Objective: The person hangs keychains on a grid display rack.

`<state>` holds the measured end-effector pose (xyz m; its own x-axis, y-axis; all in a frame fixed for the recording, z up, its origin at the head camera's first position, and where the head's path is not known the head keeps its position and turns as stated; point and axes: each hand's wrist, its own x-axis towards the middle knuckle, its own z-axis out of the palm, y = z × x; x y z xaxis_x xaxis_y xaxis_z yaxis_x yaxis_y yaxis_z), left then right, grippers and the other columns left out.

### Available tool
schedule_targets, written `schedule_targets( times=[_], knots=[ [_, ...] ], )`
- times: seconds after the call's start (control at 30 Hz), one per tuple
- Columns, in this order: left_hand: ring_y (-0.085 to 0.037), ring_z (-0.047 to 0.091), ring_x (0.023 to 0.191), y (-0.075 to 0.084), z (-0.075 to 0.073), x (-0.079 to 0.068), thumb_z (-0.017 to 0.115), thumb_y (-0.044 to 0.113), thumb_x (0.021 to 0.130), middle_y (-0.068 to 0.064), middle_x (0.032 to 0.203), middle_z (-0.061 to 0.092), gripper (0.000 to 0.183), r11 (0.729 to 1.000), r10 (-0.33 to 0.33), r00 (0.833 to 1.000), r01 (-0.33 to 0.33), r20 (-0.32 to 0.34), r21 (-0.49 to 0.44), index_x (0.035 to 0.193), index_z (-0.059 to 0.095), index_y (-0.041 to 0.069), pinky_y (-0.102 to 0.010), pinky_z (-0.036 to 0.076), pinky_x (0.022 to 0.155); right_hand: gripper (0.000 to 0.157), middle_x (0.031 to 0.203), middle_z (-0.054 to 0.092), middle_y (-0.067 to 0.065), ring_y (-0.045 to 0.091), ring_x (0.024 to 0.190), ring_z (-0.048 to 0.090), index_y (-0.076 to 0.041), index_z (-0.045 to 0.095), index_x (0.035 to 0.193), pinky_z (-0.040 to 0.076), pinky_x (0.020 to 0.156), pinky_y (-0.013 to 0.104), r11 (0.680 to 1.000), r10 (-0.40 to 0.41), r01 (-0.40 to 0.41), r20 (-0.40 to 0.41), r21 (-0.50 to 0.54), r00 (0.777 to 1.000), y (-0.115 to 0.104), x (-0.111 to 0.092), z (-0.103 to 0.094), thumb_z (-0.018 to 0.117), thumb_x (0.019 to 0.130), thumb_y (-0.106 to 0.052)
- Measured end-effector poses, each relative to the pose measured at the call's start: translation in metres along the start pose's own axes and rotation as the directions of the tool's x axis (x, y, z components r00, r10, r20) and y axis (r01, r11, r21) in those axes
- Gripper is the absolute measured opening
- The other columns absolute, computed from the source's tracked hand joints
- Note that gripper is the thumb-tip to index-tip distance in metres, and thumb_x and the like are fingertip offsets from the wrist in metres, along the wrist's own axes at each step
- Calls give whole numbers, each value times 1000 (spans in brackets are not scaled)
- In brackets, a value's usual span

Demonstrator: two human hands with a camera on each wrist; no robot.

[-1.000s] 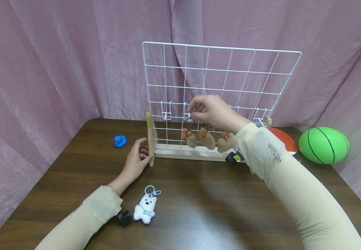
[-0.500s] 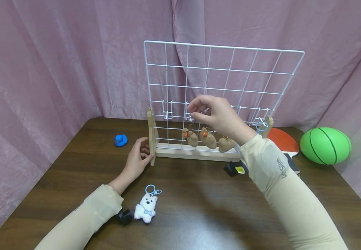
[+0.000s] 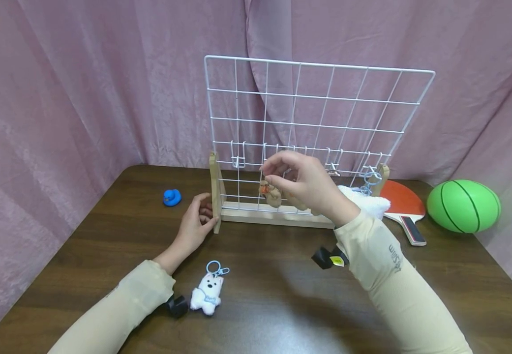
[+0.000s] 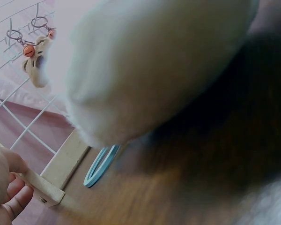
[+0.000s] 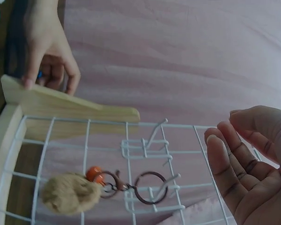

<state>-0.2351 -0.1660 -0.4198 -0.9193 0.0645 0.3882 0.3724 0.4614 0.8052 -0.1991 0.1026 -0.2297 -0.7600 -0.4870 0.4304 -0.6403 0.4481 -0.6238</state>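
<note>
My left hand (image 3: 195, 216) grips the wooden end piece (image 3: 215, 191) of a white wire grid rack (image 3: 317, 93). My right hand (image 3: 306, 184) is in front of the grid, fingers bent loosely with nothing between them. Beside it, a brown plush keychain (image 5: 71, 193) with an orange bell hangs by its ring (image 5: 151, 187) from a wire hook. The right hand partly covers more brown plush keychains in the head view. Near my left forearm lies a white dog plush keychain (image 3: 207, 294) with a light blue ring; its plush fills much of the left wrist view, blurred.
A vacant hook (image 3: 238, 162) is at the grid's left. White plush (image 3: 366, 201) with a blue ring hangs at the right end. A blue rubber duck (image 3: 172, 197) sits left, a red paddle (image 3: 402, 201) and a green ball (image 3: 464, 206) right. Pink curtain stands behind.
My right hand has moved down and away from the hook, and its forearm has drawn back, uncovering the white plush and the paddle. The left hand keeps its grip on the rack.
</note>
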Motion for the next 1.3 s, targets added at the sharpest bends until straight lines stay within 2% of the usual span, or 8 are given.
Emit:
schedule_targets(
  times=[0.2, 0.33, 0.67, 0.87, 1.07, 1.3],
  knots=[
    [-32, 60, 91, 0, 0, 0, 69, -8, 82, -24, 109, 58, 61, 1000, -1, 1000, 1, 1, -3, 134, 39, -3, -14, 50, 70, 15, 94, 70, 6, 12, 80, 63, -4, 67, 103, 52, 65, 21, 997, -42, 42, 3, 68, 999, 4, -9, 13, 67, 88, -6],
    [-32, 60, 93, 1, -1, 0, 67, -8, 83, -25, 110, 57, 59, 1000, 2, 1000, -2, 2, -19, 134, 39, -4, -14, 50, 71, 16, 97, 70, 7, 13, 84, 63, -4, 67, 104, 54, 68, 23, 994, -36, 34, 16, 100, 999, 9, -14, 22, 66, 88, -5],
    [-32, 60, 94, 2, 0, 0, 67, -7, 84, -25, 110, 57, 58, 1000, 6, 1000, -6, -2, -22, 134, 39, -3, -13, 50, 70, 15, 96, 70, 4, 12, 85, 63, -7, 67, 104, 53, 69, 24, 995, -20, 15, 49, 103, 999, 18, -25, 46, 67, 88, -9],
    [-31, 60, 93, 0, 0, 0, 68, -8, 82, -24, 109, 57, 60, 1000, -7, 1000, 7, 3, -5, 134, 39, -1, -14, 50, 71, 16, 97, 69, 3, 11, 87, 62, -9, 66, 105, 54, 71, 28, 993, 11, -22, 97, 115, 995, 26, -29, 61, 66, 89, -11],
    [-31, 61, 93, 0, 0, 0, 68, -7, 83, -24, 110, 57, 59, 1000, -4, 1000, 4, -1, -12, 134, 39, -1, -14, 50, 71, 18, 98, 70, 4, 12, 86, 63, -8, 66, 106, 55, 71, 25, 993, -10, -7, 132, 121, 991, 32, -32, 78, 67, 88, -12],
    [-31, 61, 94, 0, 1, -1, 67, -6, 84, -24, 110, 57, 57, 1000, -8, 1000, 8, -4, -30, 134, 40, -1, -14, 50, 72, 20, 98, 70, 5, 12, 87, 65, -6, 66, 106, 55, 78, 27, 993, -54, 32, 186, 116, 981, 38, -33, 99, 68, 88, -12]
  ],
)
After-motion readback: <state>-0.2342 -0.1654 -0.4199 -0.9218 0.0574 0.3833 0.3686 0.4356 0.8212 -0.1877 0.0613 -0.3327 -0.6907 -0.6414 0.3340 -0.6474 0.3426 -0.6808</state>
